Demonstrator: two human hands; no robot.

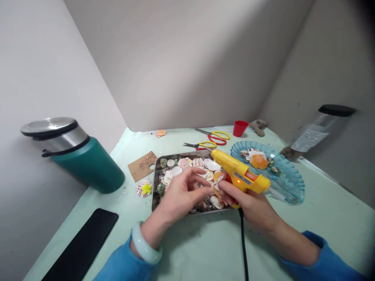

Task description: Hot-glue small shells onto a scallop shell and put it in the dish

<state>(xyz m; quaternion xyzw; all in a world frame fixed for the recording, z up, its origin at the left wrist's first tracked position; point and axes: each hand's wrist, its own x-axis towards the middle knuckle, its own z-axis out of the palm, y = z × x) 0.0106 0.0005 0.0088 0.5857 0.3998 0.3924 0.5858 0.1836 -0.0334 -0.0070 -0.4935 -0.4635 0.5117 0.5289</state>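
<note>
My right hand point(249, 199) is wrapped round the handle of a yellow hot glue gun point(238, 168), whose small orange light glows. Its nozzle points up and to the left. A small pale shell piece point(217, 181) shows at the fingertips of that same hand. Facing it, my left hand point(186, 191) hovers over the tray with thumb and fingers curved and apart; its fingertips come close to the shell piece, and I cannot tell if they touch it. Below both hands lies a metal tray point(154, 197) full of seashells point(184, 162), partly hidden by them.
Left of the tray are a brown card point(142, 166), a speckled shell with a yellow star point(145, 189), a green bottle point(90, 164) and a black phone-like slab point(83, 244). Behind are scissors point(218, 135) and a red cup point(240, 128). A blue plate point(293, 181) with shells stands right.
</note>
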